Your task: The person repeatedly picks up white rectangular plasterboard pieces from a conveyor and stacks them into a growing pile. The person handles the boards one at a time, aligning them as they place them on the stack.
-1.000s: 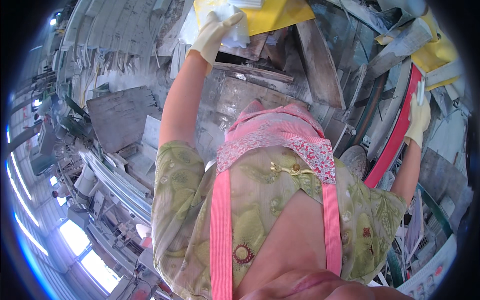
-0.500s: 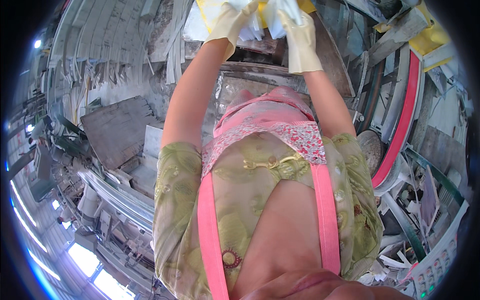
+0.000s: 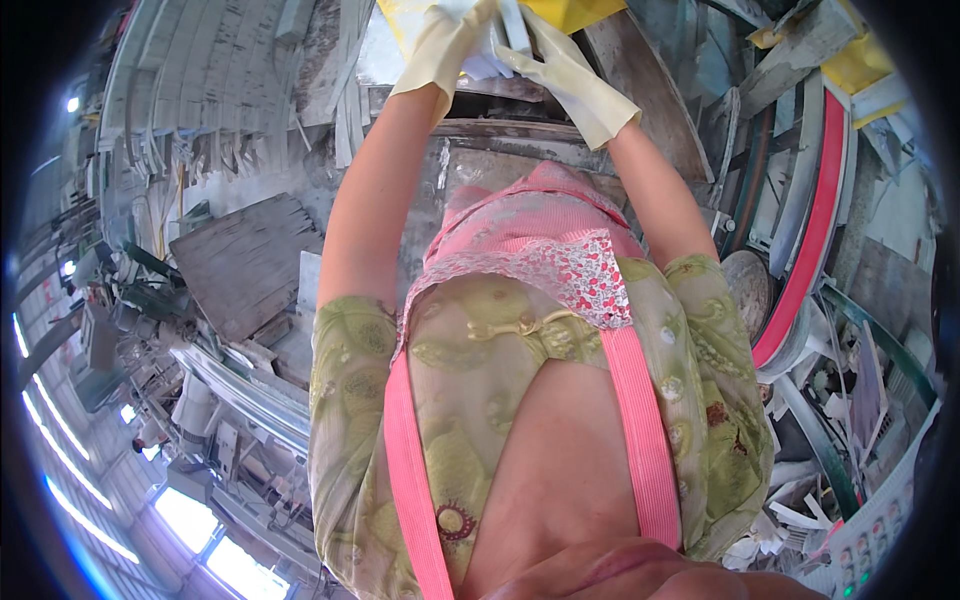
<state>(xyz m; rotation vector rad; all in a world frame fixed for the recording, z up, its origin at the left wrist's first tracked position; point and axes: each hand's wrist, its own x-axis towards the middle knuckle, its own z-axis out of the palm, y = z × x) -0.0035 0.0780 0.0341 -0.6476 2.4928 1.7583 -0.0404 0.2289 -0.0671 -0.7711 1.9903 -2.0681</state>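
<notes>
Both my hands wear cream rubber gloves and reach to the top of the view. My left hand has its fingers bent round a narrow white strip, partly cut off by the upper edge. Facing it, my right hand has its thumb and straight fingers apart, on either side of the strip's lower end. Beneath them lie more white pieces, largely covered by the gloves. A yellow sheet spreads behind the hands. What the pieces are made of does not show.
Long pale strips are stacked at the left. A worn wooden board leans nearer me. On my right are a red curved band, a wooden plank and scattered scraps. A panel with buttons stands lower right.
My right hand has turned inward and moved left, toward my left hand; its thumb now points left. The left hand has shifted slightly left.
</notes>
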